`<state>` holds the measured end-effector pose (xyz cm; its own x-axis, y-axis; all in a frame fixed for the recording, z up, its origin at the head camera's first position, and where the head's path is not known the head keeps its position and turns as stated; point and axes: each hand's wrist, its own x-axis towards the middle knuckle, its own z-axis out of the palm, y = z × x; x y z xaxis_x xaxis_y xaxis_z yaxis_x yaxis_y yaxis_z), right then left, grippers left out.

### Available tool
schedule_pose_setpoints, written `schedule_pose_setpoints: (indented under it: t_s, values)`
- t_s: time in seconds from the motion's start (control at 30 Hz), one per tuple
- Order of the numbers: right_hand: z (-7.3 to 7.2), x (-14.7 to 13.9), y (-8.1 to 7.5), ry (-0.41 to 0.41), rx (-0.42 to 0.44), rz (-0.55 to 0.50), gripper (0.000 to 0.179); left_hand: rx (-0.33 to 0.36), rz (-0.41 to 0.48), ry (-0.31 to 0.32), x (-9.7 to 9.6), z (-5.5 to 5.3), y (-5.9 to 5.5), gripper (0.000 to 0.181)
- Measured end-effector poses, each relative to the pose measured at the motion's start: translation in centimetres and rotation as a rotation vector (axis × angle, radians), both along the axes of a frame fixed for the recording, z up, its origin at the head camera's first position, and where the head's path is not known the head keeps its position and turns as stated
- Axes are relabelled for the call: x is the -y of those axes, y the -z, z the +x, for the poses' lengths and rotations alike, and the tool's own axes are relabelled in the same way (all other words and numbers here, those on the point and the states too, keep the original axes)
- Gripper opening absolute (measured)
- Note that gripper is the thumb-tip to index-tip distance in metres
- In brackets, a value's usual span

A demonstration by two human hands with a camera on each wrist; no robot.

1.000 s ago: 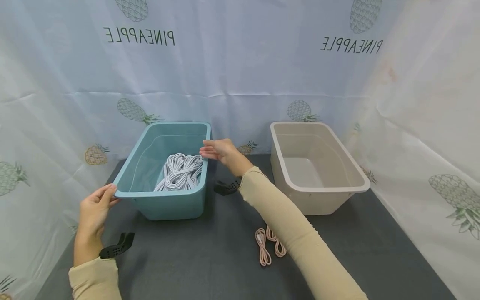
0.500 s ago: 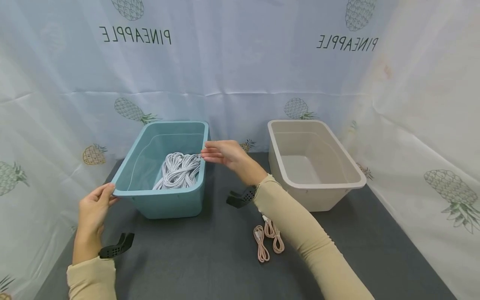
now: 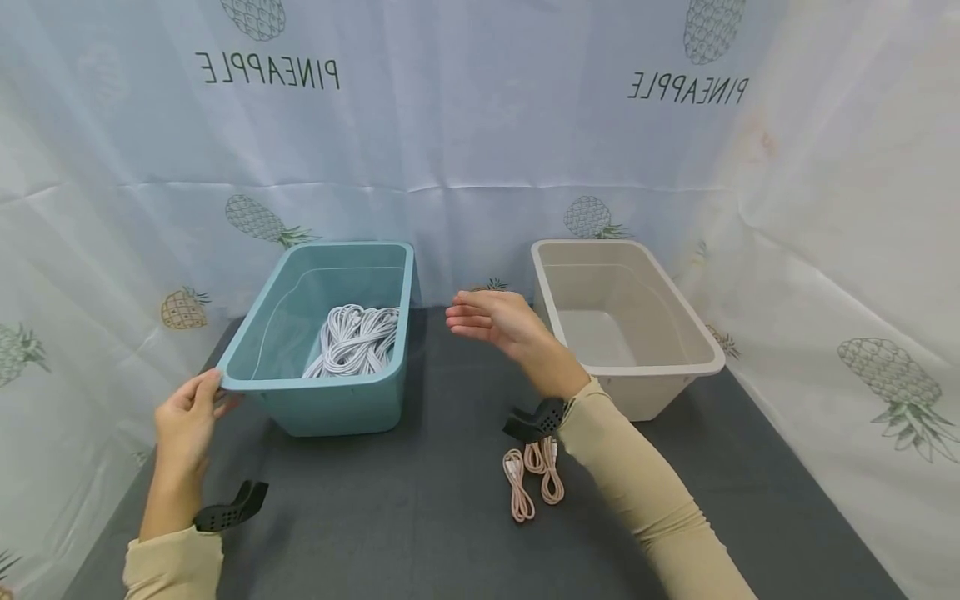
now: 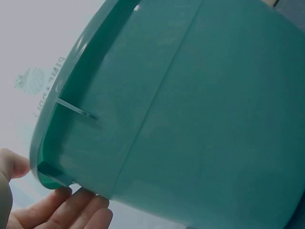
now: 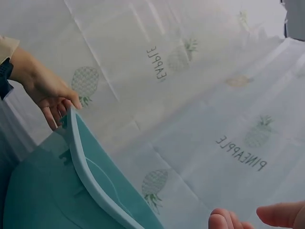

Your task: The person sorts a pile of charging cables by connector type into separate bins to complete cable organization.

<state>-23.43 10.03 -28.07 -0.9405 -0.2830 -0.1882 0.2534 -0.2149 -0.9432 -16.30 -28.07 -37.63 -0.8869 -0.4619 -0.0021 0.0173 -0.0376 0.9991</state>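
My left hand (image 3: 183, 421) grips the near-left corner of a teal plastic bin (image 3: 330, 408), thumb at the rim and fingers underneath. In the left wrist view those fingers (image 4: 71, 210) curl below the lip of the bin. Inside the bin lies a heap of white coiled cables (image 3: 356, 342). My right hand (image 3: 506, 325) hovers between the two bins with its fingers extended and nothing held. Two pink cable bundles, one to the left (image 3: 518, 487) and one beside it (image 3: 551, 475), lie on the dark table below the right wrist.
A beige bin (image 3: 637, 396) stands at the back right, with no contents visible in it. A white curtain (image 3: 465, 125) printed with pineapples hangs behind and along both sides. Each wrist carries a black mount, like the one on the right (image 3: 534, 421).
My right hand has drawn away from the teal bin's right rim, moving right toward the beige bin. The left hand stays at its corner. The pink cables now show more fully.
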Motion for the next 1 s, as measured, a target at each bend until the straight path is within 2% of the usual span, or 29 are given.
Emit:
schedule_pose_setpoints:
  t_s: [0.1, 0.2, 0.3, 0.43, 0.57, 0.67, 0.73, 0.8, 0.87, 1.0]
  values:
    - [0.6, -1.6, 0.0, 0.017, -0.027, 0.004, 0.017, -0.003, -0.039, -0.005, 0.1, 0.7, 0.2, 0.012]
    - [1.2, -3.2, 0.1, 0.051, -0.060, 0.004, 0.013, -0.016, -0.093, 0.015, 0.2, 1.5, 0.4, 0.008]
    - [1.7, -5.0, 0.3, 0.086, -0.097, 0.008, 0.012, -0.048, -0.145, 0.074, 0.3, 2.3, 0.7, 0.007]
    - [2.4, -7.7, 0.5, 0.127, -0.136, 0.018, 0.018, -0.045, -0.265, 0.168, 0.3, 3.1, 1.3, 0.008]
    - [3.0, -10.8, 0.4, 0.177, -0.160, 0.017, 0.027, 0.019, -0.447, 0.273, -0.1, 3.6, 2.2, 0.013]
    - [3.7, -13.3, 0.3, 0.214, -0.173, 0.027, 0.027, 0.118, -0.542, 0.385, -1.0, 4.1, 2.6, 0.037]
    - [4.2, -15.0, 0.3, 0.246, -0.168, 0.034, 0.025, 0.192, -0.544, 0.459, -1.8, 4.2, 2.9, 0.048]
    - [4.7, -16.8, 0.3, 0.278, -0.161, 0.058, 0.022, 0.246, -0.534, 0.534, -2.8, 4.2, 3.3, 0.051]
    - [5.3, -18.5, 0.4, 0.325, -0.147, 0.071, 0.018, 0.275, -0.506, 0.593, -3.9, 4.0, 3.7, 0.049]
    - [6.2, -22.2, 1.2, 0.445, -0.147, 0.096, 0.015, 0.268, -0.454, 0.719, -6.1, 3.5, 4.6, 0.046]
